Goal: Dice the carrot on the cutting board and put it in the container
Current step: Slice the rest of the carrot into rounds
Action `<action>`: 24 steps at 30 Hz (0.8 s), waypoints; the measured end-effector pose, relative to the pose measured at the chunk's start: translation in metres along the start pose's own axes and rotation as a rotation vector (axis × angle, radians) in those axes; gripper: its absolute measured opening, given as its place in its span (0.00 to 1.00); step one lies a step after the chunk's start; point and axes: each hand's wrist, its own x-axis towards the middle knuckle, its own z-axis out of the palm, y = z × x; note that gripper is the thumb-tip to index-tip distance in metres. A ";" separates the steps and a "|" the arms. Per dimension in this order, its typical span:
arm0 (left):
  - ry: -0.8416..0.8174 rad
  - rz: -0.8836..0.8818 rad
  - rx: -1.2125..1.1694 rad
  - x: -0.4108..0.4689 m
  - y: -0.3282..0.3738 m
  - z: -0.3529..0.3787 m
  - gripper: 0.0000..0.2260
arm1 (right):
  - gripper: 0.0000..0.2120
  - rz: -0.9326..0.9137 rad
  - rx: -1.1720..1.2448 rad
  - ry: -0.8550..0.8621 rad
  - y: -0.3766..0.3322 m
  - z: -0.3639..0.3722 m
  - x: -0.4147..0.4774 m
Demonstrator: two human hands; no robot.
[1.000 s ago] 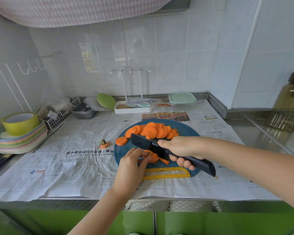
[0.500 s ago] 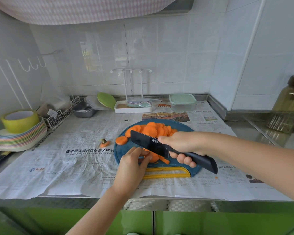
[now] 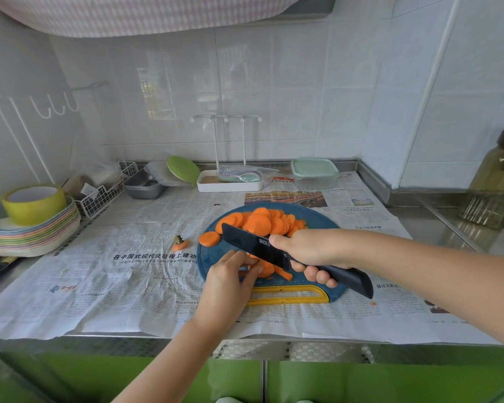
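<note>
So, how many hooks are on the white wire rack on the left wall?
3. Left hook, middle hook, right hook hang side by side on the rack; more may be hidden past the picture's edge.

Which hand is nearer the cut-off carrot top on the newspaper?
Left. The left hand holds carrot pieces on the cutting board, just right of the carrot top. The right hand grips the knife farther right.
</note>
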 end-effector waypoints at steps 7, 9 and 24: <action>0.008 -0.008 -0.005 0.001 -0.003 0.002 0.04 | 0.30 0.000 -0.052 0.030 -0.004 0.005 0.006; -0.021 -0.005 0.032 0.000 -0.006 0.004 0.04 | 0.30 0.032 -0.022 -0.024 0.000 0.009 0.010; -0.036 -0.015 0.032 0.001 -0.004 0.004 0.03 | 0.30 -0.085 0.089 -0.088 0.016 0.003 0.024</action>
